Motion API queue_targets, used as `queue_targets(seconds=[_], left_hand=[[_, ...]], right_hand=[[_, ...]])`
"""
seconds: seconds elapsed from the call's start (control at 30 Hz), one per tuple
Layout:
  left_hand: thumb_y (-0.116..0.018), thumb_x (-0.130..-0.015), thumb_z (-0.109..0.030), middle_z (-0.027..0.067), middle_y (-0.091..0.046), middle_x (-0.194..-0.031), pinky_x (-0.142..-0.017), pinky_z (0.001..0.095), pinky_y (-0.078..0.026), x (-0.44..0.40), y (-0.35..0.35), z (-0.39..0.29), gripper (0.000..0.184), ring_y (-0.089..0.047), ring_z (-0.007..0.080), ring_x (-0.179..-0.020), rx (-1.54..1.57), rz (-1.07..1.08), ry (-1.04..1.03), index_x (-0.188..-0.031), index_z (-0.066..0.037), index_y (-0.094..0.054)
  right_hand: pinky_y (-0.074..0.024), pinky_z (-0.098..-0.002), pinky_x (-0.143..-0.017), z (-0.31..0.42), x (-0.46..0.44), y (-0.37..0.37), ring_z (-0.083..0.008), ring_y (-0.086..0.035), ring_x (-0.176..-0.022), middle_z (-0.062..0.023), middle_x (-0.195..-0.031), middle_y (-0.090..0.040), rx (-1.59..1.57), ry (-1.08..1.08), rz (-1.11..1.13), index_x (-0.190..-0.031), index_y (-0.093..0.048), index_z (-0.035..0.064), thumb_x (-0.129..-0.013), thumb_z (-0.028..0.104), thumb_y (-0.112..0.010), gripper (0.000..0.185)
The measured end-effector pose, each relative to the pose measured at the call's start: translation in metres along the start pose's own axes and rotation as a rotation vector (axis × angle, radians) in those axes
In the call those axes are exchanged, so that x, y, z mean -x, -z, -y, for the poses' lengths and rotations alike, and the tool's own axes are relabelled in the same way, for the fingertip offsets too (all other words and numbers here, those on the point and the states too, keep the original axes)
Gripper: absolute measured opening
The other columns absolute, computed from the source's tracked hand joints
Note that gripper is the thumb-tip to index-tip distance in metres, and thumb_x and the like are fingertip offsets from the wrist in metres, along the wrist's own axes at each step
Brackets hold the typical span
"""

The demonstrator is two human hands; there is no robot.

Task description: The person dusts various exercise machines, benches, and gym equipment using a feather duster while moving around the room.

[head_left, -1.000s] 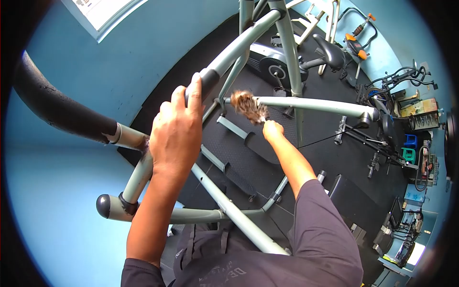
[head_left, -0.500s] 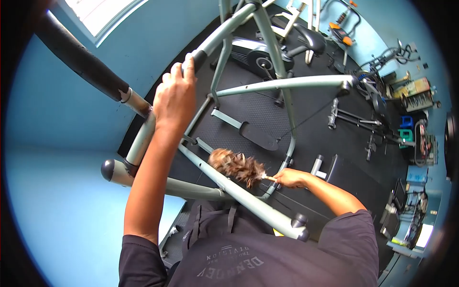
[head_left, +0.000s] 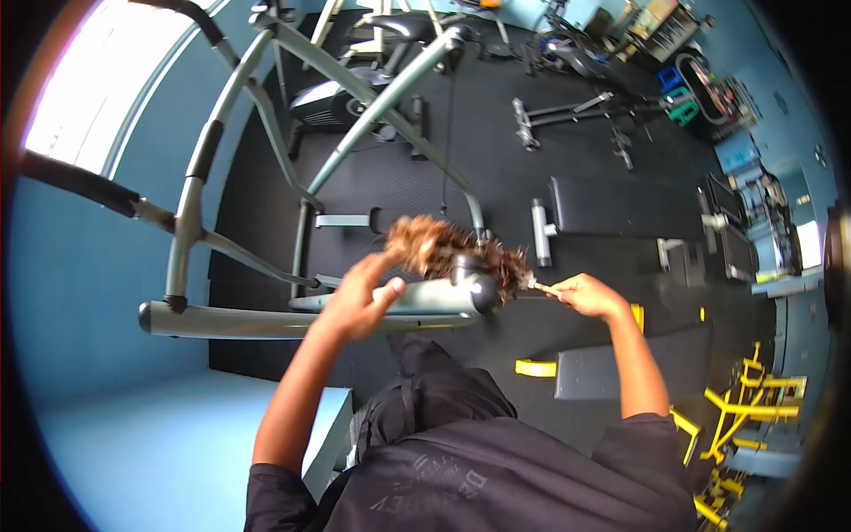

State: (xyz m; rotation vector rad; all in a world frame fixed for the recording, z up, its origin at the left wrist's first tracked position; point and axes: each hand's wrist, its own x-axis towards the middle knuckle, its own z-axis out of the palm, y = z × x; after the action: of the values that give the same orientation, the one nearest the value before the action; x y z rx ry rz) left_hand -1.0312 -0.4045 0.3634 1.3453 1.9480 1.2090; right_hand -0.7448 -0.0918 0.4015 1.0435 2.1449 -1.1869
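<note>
A brown feather duster (head_left: 421, 244) is held by its thin handle in my right hand (head_left: 589, 295), whose fingers are closed round it. Its feathers lie behind and against the black-capped end of a pale green-grey tube (head_left: 425, 298) on an exercise machine. My left hand (head_left: 357, 297) hovers at that tube with fingers stretched and thumb apart, holding nothing. Whether its fingertips touch the tube or the feathers I cannot tell. To the left rise the machine's upright (head_left: 184, 239) and its black-gripped handle (head_left: 206, 151).
An exercise bike (head_left: 355, 97) stands behind the machine. Black padded benches (head_left: 620, 206) are on the right, with yellow-framed equipment (head_left: 753, 408) at lower right. Blue walls and a window (head_left: 106, 89) are on the left. Black matting (head_left: 496, 142) covers the floor.
My left hand has let go of the machine's upper bar and come down beside the lower tube. The duster has moved right to the tube's capped end. My view has turned rightward.
</note>
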Motion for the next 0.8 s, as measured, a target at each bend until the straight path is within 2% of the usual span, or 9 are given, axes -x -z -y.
queue_targets(seconds=[0.07, 0.13, 0.23, 0.37, 0.47, 0.53, 0.63, 0.73, 0.8], left_hand=[[-0.051, -0.093, -0.048, 0.0208, -0.053, -0.129, -0.105, 0.0439, -0.036, 0.013, -0.041, -0.005, 0.061, -0.047, 0.0373, -0.124, 0.023, 0.088, -0.017, -0.132, -0.001, -0.048], [-0.062, -0.088, -0.041, 0.0206, -0.053, -0.125, -0.103, 0.0445, -0.037, 0.021, -0.069, -0.001, 0.059, -0.047, 0.0381, -0.12, -0.096, -0.095, -0.099, -0.129, -0.001, -0.048], [-0.069, -0.082, -0.033, 0.0204, -0.053, -0.123, -0.1, 0.0447, -0.039, 0.022, -0.08, 0.004, 0.059, -0.049, 0.0379, -0.116, -0.138, -0.179, -0.071, -0.128, -0.001, -0.049], [-0.068, -0.084, -0.033, 0.0202, -0.052, -0.122, -0.1, 0.0444, -0.039, 0.025, -0.093, 0.02, 0.062, -0.049, 0.0378, -0.116, -0.192, -0.248, -0.097, -0.131, -0.001, -0.044], [-0.073, -0.075, -0.014, 0.0194, -0.049, -0.127, -0.103, 0.0433, -0.037, 0.03, -0.106, 0.031, 0.067, -0.048, 0.0364, -0.119, -0.187, -0.324, -0.004, -0.133, -0.002, -0.042], [-0.07, -0.069, 0.002, 0.0196, -0.046, -0.129, -0.105, 0.042, -0.035, 0.033, -0.119, 0.039, 0.072, -0.047, 0.036, -0.121, -0.209, -0.423, 0.009, -0.134, -0.001, -0.04], [-0.065, -0.076, -0.004, 0.025, -0.037, -0.138, -0.109, 0.0477, -0.027, 0.05, -0.15, 0.059, 0.078, -0.038, 0.0375, -0.13, -0.377, -0.588, -0.034, -0.143, 0.004, -0.025], [-0.065, -0.08, -0.013, 0.0267, -0.027, -0.148, -0.113, 0.0551, -0.014, 0.081, -0.215, 0.07, 0.085, -0.026, 0.0387, -0.14, -0.625, -0.667, 0.112, -0.147, 0.005, -0.017], [-0.066, -0.081, -0.017, 0.0262, -0.022, -0.151, -0.113, 0.0576, -0.009, 0.094, -0.238, 0.085, 0.087, -0.021, 0.0385, -0.142, -0.647, -0.378, 0.244, -0.149, 0.003, -0.016]], right_hand=[[-0.0415, -0.0246, -0.054, -0.075, -0.001, -0.054, -0.0057, -0.049, -0.064, 0.0042, -0.075, -0.059, -0.29, -0.008, -0.215, -0.11, -0.071, 0.006, -0.091, 0.01, -0.056, 0.024], [-0.027, -0.0212, -0.041, -0.078, 0.021, -0.107, -0.0033, -0.037, -0.051, 0.0054, -0.065, -0.047, -0.581, -0.216, -0.241, -0.11, -0.07, 0.0103, -0.094, 0.016, -0.055, 0.023], [-0.0224, -0.024, -0.031, -0.105, 0.004, -0.223, -0.0056, -0.033, -0.038, 0.0043, -0.058, -0.045, -1.067, -0.42, -0.241, -0.108, -0.062, 0.0139, -0.094, 0.02, -0.053, 0.017], [-0.0267, -0.0311, -0.033, -0.088, -0.025, -0.325, -0.0116, -0.037, -0.037, 0.0009, -0.056, -0.048, -0.735, -0.513, 0.039, -0.106, -0.063, 0.014, -0.096, 0.023, -0.05, 0.018], [-0.0322, -0.0345, -0.034, -0.108, -0.04, -0.359, -0.0155, -0.043, -0.038, -0.0032, -0.056, -0.052, -0.856, -0.389, 0.042, -0.107, -0.063, 0.0114, -0.097, 0.028, -0.049, 0.024], [-0.0404, -0.0386, -0.038, -0.134, -0.049, -0.356, -0.0198, -0.053, -0.043, -0.0077, -0.06, -0.058, -0.559, -0.525, 0.023, -0.107, -0.063, 0.0078, -0.097, 0.03, -0.046, 0.029], [-0.0527, -0.0451, -0.057, -0.2, -0.09, -0.386, -0.0321, -0.065, -0.059, -0.0173, -0.073, -0.067, -0.395, -0.394, -0.241, -0.1, -0.066, 0.0056, -0.093, 0.025, -0.048, 0.027], [-0.0547, -0.0449, -0.073, -0.261, -0.127, -0.377, -0.0382, -0.068, -0.079, -0.0215, -0.087, -0.069, -0.282, -0.346, -0.144, -0.098, -0.068, 0.0053, -0.089, 0.023, -0.052, 0.026], [-0.0536, -0.045, -0.08, -0.295, -0.159, -0.364, -0.0388, -0.067, -0.088, -0.0225, -0.093, -0.068, -0.26, -0.432, -0.141, -0.099, -0.069, 0.0054, -0.087, 0.022, -0.053, 0.026]])
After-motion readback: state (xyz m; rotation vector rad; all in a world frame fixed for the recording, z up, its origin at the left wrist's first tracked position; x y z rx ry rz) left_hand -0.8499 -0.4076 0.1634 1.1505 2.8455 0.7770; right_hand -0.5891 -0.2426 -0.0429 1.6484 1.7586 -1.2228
